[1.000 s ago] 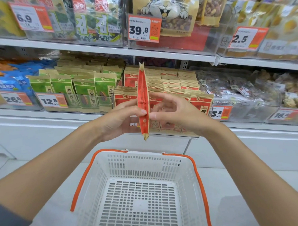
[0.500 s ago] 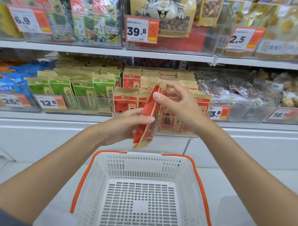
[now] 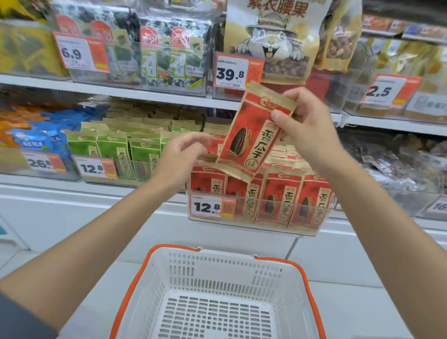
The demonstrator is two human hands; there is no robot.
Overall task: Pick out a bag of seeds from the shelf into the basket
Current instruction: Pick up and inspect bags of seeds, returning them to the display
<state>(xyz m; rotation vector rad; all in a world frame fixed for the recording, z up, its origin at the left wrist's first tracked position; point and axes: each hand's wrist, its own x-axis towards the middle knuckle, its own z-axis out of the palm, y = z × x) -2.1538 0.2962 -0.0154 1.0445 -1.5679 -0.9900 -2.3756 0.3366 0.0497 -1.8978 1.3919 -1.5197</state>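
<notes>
The seed bag (image 3: 252, 140) has turned face-on, high above the basket (image 3: 228, 255). The right hand (image 3: 309, 130) pinches its top corner; the left hand (image 3: 184, 158) sits relaxed beside it. Lowering into the basket remains.

Bag of seeds (image 3: 252, 140): flat pouch, red front, tan kraft borders, striped sunflower seed picture, dark vertical characters. Front faces camera, top tilted right. Pinched at upper right edge by right hand (image 3: 307, 131), thumb on front. Held in air before shelf (image 3: 53, 186), above clear bin of matching red bags.

Basket (image 3: 208, 268): white perforated plastic, orange handles, low centre, directly below bag, well apart.
</notes>
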